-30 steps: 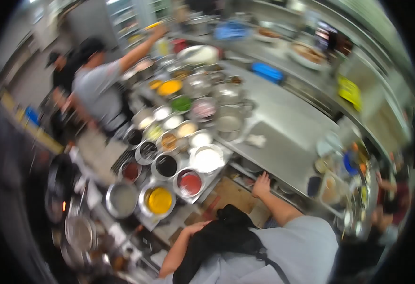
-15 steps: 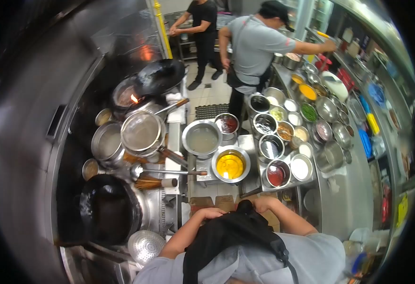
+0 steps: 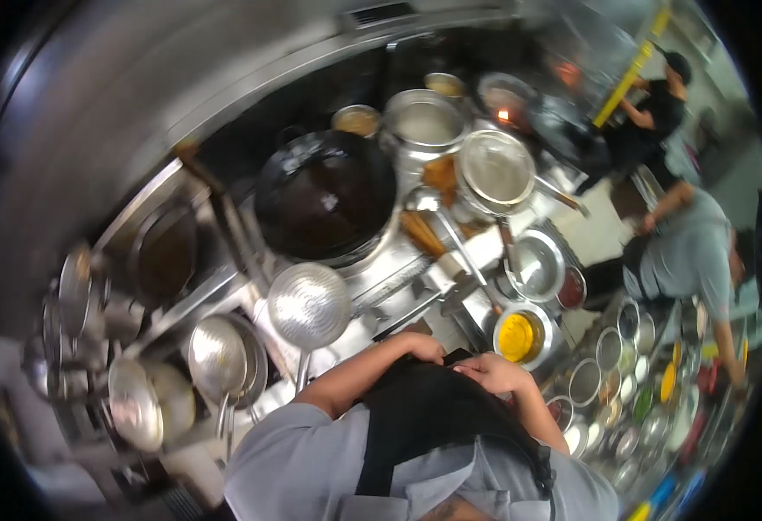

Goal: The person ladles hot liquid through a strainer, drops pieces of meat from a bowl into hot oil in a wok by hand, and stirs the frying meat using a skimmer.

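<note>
Both of my hands are together at the front of my black apron (image 3: pixel 450 421). My left hand (image 3: pixel 492 373) has its fingers curled at the apron's top edge, with something dark between it and the other hand. My right hand (image 3: pixel 424 348) is bent inward at the same edge, its fingers mostly hidden. Just beyond them stands a metal pot of yellow liquid (image 3: pixel 520 337). A perforated ladle (image 3: pixel 309 306) lies left of my hands, and a large black wok (image 3: pixel 325 198) with dark contents sits behind it.
A small flame (image 3: pixel 503 115) burns at the back of the range. A strainer (image 3: pixel 496 167) rests over a pot. Many sauce pots (image 3: pixel 584 382) fill the right side. One co-worker (image 3: pixel 681 247) in grey reaches toward them; another person (image 3: pixel 659 108) in black stands farther back. More ladles (image 3: pixel 218 354) lie at left.
The view has swung left from the prep counter to the range. My left hand, earlier stretched out to the counter, has come in to the apron beside my right hand.
</note>
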The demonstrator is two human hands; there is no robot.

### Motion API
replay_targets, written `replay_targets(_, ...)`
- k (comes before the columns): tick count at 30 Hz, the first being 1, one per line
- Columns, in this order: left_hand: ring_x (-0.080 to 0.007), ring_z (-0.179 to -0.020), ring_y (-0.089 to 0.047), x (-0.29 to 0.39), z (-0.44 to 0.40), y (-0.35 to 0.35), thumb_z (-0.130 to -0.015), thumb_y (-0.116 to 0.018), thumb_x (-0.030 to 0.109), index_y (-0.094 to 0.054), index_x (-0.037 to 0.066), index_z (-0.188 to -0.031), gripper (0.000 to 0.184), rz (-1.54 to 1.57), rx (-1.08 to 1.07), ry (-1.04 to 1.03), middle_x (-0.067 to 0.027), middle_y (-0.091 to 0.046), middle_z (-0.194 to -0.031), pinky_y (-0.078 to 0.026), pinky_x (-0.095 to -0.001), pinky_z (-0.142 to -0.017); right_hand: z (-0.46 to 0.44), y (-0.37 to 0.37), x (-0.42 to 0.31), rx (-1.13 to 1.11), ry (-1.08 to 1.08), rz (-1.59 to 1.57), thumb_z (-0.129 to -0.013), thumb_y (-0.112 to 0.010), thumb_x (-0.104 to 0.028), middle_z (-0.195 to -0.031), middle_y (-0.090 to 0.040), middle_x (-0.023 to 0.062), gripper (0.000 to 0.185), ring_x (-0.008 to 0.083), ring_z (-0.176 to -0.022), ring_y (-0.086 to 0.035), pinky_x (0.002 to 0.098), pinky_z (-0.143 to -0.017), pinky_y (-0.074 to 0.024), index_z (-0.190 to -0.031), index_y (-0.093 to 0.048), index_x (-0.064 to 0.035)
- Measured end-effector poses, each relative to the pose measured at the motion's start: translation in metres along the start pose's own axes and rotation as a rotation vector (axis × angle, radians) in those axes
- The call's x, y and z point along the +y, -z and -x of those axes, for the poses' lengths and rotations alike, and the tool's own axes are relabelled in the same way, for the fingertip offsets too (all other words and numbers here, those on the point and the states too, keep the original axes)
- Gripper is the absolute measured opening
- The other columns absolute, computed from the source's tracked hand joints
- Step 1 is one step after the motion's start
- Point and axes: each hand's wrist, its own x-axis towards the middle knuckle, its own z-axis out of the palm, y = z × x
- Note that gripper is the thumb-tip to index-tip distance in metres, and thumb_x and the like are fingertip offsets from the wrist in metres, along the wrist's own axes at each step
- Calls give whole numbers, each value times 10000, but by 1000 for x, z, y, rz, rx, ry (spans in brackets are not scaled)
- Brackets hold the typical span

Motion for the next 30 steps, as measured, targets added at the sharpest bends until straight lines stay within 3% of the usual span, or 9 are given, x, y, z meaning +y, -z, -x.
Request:
replay_targets(3,-311,-847,-709,34,35,1,-857,-655,314,-751,71,-1015,306,-59,284,25,-148,-746,-948,-540,-455,-720,-21,6,-24,-228,-47,174,-1055,-468,-327,-1183,-702,216,423,348,-1123,-667,405,-987,-501,-1277,-663,-26)
replay_targets(9,-331,-884,-718,89,68,-22,-702,-695,136,-780,138,-890,207,75,1045,192,-120,-752,-930,-565,-472,-754,-88,-36,2,-528,-103,123,-1040,-503,-346,-1380,-626,155,453,277,-1311,-553,361,-1128,-394,-1338,-631,-30)
replay_targets(11,-331,-881,-717,99,70,-35,-700,-692,129,-777,138,-883,203,131,1111,258,-116,-752,-923,-565,-471,-750,-105,-45,18,-638,-131,153,-1033,-520,-335,-1374,-629,154,441,267,-1305,-555,360,-1135,-387,-1342,-635,-41)
replay_targets(16,-325,-879,-716,121,60,-93,-719,-683,99,-767,120,-859,165,131,1358,414,-92,-751,-896,-565,-463,-745,-157,-128,199,-637,474,107,-996,-607,-390,-1469,-549,143,546,251,-1328,-526,370,-1140,-375,-1442,-541,-82)
replay_targets(18,-323,-889,-720,120,57,-112,-727,-676,97,-775,119,-882,185,252,1388,489,-98,-756,-916,-569,-455,-763,-135,-114,136,-732,523,145,-1014,-588,-376,-1508,-508,139,544,228,-1369,-489,376,-1146,-368,-1468,-506,-88)
replay_targets(20,-321,-899,-724,110,48,-134,-736,-669,94,-783,118,-904,204,366,1397,537,-105,-761,-936,-573,-447,-781,-120,-111,92,-907,209,279,-1045,-531,-351,-1530,-490,125,512,198,-1418,-430,371,-1168,-343,-1473,-503,-70)
replay_targets(24,-309,-917,-733,103,44,-169,-741,-677,115,-799,131,-979,268,609,1453,479,-128,-765,-961,-579,-413,-823,-138,-104,118,-1309,288,201,-1068,-482,-347,-1540,-475,155,535,206,-1399,-456,371,-1165,-361,-1481,-473,-7)
replay_targets(28,-320,-920,-734,103,34,-200,-731,-689,146,-801,150,-980,273,655,1451,710,-129,-762,-953,-578,-444,-802,-118,-48,80,-1365,114,-562,-1069,-488,-404,-1513,-492,168,577,284,-1380,-477,395,-1185,-326,-1475,-476,6)
replay_targets(30,-344,-923,-725,93,25,-218,-715,-682,147,-801,156,-980,291,510,1473,682,-137,-757,-935,-570,-477,-778,-154,-45,148,-1199,-169,-1080,-1046,-540,-369,-1402,-583,186,507,296,-1249,-574,421,-1119,-407,-1417,-534,-24)
